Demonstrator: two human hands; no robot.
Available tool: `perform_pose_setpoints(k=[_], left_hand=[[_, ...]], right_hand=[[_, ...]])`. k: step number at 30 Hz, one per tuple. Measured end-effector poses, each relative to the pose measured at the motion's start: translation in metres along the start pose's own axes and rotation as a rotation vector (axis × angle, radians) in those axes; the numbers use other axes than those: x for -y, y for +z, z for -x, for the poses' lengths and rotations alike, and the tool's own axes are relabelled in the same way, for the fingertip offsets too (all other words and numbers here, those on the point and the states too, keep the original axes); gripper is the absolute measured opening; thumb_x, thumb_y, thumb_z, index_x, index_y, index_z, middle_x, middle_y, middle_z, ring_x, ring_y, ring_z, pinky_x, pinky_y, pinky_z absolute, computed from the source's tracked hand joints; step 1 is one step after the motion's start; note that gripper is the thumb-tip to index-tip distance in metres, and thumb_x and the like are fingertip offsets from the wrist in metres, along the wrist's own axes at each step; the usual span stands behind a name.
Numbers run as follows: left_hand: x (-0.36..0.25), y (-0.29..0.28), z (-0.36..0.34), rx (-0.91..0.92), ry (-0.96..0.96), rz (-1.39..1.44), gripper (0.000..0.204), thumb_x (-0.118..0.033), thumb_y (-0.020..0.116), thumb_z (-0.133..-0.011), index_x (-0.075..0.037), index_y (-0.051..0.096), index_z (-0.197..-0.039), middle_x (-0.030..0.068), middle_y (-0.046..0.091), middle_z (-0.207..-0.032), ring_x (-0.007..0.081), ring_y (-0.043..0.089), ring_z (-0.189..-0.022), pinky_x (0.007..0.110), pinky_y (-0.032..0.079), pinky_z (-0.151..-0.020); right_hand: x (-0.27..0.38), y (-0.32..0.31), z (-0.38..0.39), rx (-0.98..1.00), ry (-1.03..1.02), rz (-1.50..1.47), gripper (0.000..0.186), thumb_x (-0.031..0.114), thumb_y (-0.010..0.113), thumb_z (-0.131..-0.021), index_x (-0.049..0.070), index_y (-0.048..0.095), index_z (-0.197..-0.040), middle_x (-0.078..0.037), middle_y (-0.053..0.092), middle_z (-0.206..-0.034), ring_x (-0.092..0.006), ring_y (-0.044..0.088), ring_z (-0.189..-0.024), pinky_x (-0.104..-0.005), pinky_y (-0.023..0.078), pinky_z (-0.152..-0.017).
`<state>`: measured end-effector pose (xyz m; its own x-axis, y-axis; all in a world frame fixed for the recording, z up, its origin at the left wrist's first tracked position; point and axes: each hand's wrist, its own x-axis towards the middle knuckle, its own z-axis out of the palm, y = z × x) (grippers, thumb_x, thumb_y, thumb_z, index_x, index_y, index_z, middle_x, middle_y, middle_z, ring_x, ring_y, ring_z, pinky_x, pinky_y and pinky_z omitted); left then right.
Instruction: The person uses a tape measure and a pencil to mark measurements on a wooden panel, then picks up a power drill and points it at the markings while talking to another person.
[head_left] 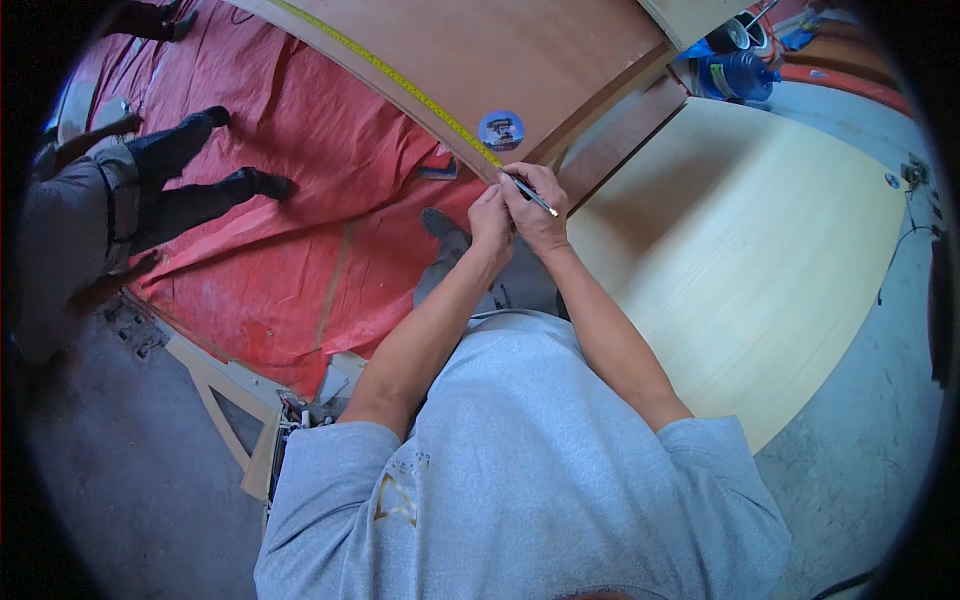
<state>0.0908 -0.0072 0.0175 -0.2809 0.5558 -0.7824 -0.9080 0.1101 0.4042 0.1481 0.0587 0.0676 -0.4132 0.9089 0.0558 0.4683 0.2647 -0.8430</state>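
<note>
A reddish-brown wooden panel [500, 50] lies in front of me, with a yellow tape measure [400, 85] stretched along its left edge. The tape's near end runs to my fingertips at the panel's near corner. My left hand [491, 222] is closed there on the tape end, its fingertips partly hidden. Beside it, touching, my right hand [540, 205] grips a dark pencil [533, 194], whose light-coloured end points down to the right, toward me. A round blue sticker [501, 130] sits on the panel just beyond my hands.
A pale plywood sheet [740, 260] lies to my right. Red sheeting [300, 240] covers the floor at left, where another person [110, 190] stands. A triangular wooden frame [225, 410] is at lower left, and a blue water jug [735, 77] at far right.
</note>
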Motion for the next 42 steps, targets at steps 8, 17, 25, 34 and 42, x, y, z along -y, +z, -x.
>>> perform_pose_setpoints(k=[8, 17, 25, 34, 42], left_hand=[[0.001, 0.002, 0.0, 0.019, 0.015, 0.022, 0.024, -0.027, 0.057, -0.109, -0.008, 0.071, -0.114, -0.0015, 0.071, -0.093, 0.0079, 0.065, -0.073, 0.024, 0.049, -0.058], [-0.004, 0.005, 0.006, 0.047, 0.03, 0.058, 0.027, -0.026, 0.054, -0.111, -0.006, 0.07, -0.12, 0.0024, 0.072, -0.109, 0.0126, 0.07, -0.094, 0.028, 0.057, -0.078], [-0.007, 0.008, 0.01, 0.034, 0.038, 0.007, 0.029, -0.027, 0.052, -0.112, -0.006, 0.069, -0.122, 0.0026, 0.071, -0.112, 0.0134, 0.07, -0.097, 0.029, 0.057, -0.082], [0.001, 0.0, 0.003, 0.07, 0.064, 0.006, 0.028, -0.028, 0.051, -0.113, -0.007, 0.069, -0.12, 0.0013, 0.07, -0.11, 0.0125, 0.069, -0.097, 0.029, 0.056, -0.081], [-0.001, 0.002, 0.002, 0.033, 0.039, 0.008, 0.028, -0.029, 0.054, -0.112, -0.007, 0.07, -0.119, 0.0015, 0.071, -0.109, 0.0128, 0.069, -0.095, 0.029, 0.056, -0.08]], right_hand=[[0.006, 0.002, -0.004, 0.022, 0.039, -0.006, 0.015, 0.017, 0.078, -0.088, 0.008, 0.073, -0.1, -0.011, 0.074, -0.095, -0.0317, 0.071, -0.094, -0.0436, 0.058, -0.081], [0.002, 0.013, -0.007, 0.0, -0.021, 0.011, 0.014, 0.013, 0.078, -0.086, 0.007, 0.072, -0.097, -0.011, 0.075, -0.096, -0.0321, 0.07, -0.094, -0.0444, 0.057, -0.083], [0.004, 0.016, -0.006, -0.023, -0.005, 0.015, 0.012, 0.012, 0.078, -0.085, 0.008, 0.073, -0.096, -0.012, 0.074, -0.095, -0.0327, 0.069, -0.095, -0.0448, 0.056, -0.085], [-0.003, 0.02, -0.006, -0.063, -0.087, 0.038, 0.012, 0.014, 0.078, -0.088, 0.007, 0.074, -0.097, -0.012, 0.075, -0.094, -0.029, 0.072, -0.092, -0.041, 0.059, -0.082], [-0.003, 0.019, -0.004, -0.071, -0.052, 0.037, 0.011, 0.013, 0.078, -0.087, 0.008, 0.074, -0.096, -0.011, 0.075, -0.094, -0.031, 0.071, -0.092, -0.0429, 0.058, -0.082]])
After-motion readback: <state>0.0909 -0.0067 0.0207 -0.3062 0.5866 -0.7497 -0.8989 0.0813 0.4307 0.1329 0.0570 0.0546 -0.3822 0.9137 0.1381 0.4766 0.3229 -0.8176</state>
